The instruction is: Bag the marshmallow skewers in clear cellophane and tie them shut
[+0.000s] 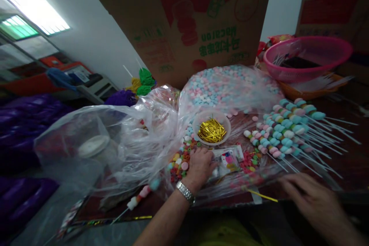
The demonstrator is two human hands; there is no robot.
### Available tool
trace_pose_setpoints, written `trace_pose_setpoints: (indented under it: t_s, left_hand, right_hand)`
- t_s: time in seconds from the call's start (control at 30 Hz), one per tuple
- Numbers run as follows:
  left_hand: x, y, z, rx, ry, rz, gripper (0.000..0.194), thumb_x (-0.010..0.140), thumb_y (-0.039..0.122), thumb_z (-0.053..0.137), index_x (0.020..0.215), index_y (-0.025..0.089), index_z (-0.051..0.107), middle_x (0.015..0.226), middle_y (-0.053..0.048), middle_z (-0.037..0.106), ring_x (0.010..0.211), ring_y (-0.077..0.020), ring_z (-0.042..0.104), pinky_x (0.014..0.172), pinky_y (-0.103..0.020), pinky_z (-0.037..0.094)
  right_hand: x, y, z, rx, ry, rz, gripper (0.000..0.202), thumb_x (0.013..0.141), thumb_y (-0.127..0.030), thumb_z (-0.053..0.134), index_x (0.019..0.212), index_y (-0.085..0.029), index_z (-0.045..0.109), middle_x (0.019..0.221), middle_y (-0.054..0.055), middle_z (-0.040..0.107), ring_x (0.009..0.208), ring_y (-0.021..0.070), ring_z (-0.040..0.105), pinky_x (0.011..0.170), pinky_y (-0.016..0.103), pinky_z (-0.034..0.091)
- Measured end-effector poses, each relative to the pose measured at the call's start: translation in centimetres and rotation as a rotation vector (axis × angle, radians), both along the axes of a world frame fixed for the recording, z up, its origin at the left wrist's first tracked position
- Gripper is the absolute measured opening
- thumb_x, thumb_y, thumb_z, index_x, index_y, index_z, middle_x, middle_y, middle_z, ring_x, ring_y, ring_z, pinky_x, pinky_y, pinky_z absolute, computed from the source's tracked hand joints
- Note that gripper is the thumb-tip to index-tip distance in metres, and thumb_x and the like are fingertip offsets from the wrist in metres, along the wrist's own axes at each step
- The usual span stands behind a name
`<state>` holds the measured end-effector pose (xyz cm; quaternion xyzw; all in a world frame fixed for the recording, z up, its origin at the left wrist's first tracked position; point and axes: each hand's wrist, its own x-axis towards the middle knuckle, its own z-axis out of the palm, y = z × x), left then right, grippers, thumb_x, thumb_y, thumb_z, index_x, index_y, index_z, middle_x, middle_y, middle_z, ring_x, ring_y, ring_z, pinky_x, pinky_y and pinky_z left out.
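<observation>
My left hand (200, 167), with a metal watch (186, 193) at the wrist, reaches down over loose ring-shaped and round candies (178, 163). Its fingers are bent inward and whatever lies under the fingertips is hidden. Right beside the thumb are small clear packets (229, 160) with a printed pattern. Over the table's front right, my right hand (313, 198) is smeared by motion, so I cannot see what its fingers hold. Left of it lies a gold twist tie (263, 196). A skewer of marshmallows (141, 196) rests at the front left edge.
Behind the hands stands a bowl of gold twist ties (213, 128), before a large bag of pastel marshmallows (225, 86). Finished-looking marshmallow skewers (284, 130) are piled at right, sticks outward. A pink basket (308, 57), crumpled plastic (141, 142) and a cardboard box (184, 27) surround the area.
</observation>
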<state>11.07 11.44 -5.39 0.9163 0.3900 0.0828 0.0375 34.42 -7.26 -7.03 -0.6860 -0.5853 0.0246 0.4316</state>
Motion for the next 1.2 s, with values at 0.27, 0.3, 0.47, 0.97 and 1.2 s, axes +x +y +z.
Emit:
trace_pose_setpoints:
  t_s: [0.27,0.3,0.47,0.97,1.2]
  left_hand:
    - [-2.9,-0.8,0.4,0.070,-0.261,-0.082,0.016,0.086,0.019,0.049,0.076,0.019,0.062,0.074,0.000,0.065,0.077,-0.0163,0.055,0.096,-0.040,0.031]
    - [-3.1,-1.1,0.9,0.068,-0.323,-0.128,0.016,0.086,0.018,0.048,0.077,0.019,0.061,0.074,0.000,0.065,0.077,-0.0162,0.055,0.096,-0.040,0.031]
    - [-2.7,-2.8,3.4,-0.081,-0.430,-0.152,0.021,0.080,0.029,0.059,0.097,0.017,0.059,0.092,-0.007,0.064,0.087,-0.0211,0.055,0.085,-0.038,0.038]
    - [-1.5,-4.7,5.5,-0.516,-0.306,-0.016,0.021,0.072,0.023,0.064,0.092,0.017,0.059,0.090,-0.004,0.063,0.084,-0.0204,0.055,0.076,-0.030,0.042]
    - [-0.9,-5.6,2.5,-0.699,-0.457,-0.149,0.023,0.082,0.031,0.052,0.066,0.015,0.053,0.058,0.003,0.052,0.055,-0.0095,0.045,0.052,-0.019,0.032]
  right_hand:
    - [-7.6,12.4,1.0,-0.104,-0.283,0.287,0.034,0.078,-0.020,0.056,0.111,-0.011,0.057,0.104,0.015,0.058,0.094,0.0293,0.048,0.077,0.042,0.041]
    - [-7.8,12.5,1.2,-0.108,-0.274,0.323,0.025,0.079,-0.019,0.056,0.103,-0.014,0.060,0.098,0.012,0.060,0.091,0.0273,0.048,0.076,0.040,0.041]
    - [-8.6,10.4,2.8,-0.045,0.011,0.503,0.020,0.088,-0.017,0.045,0.071,-0.019,0.056,0.070,0.003,0.056,0.072,0.0180,0.049,0.066,0.030,0.037]
    - [-8.6,6.5,3.8,-0.071,0.229,0.437,0.018,0.089,-0.019,0.046,0.072,-0.019,0.051,0.067,0.000,0.053,0.064,0.0148,0.049,0.058,0.025,0.036]
    - [-7.6,5.6,2.5,-0.175,0.371,0.294,0.035,0.090,-0.036,0.045,0.059,-0.019,0.043,0.056,-0.004,0.041,0.054,0.0119,0.041,0.050,0.023,0.031]
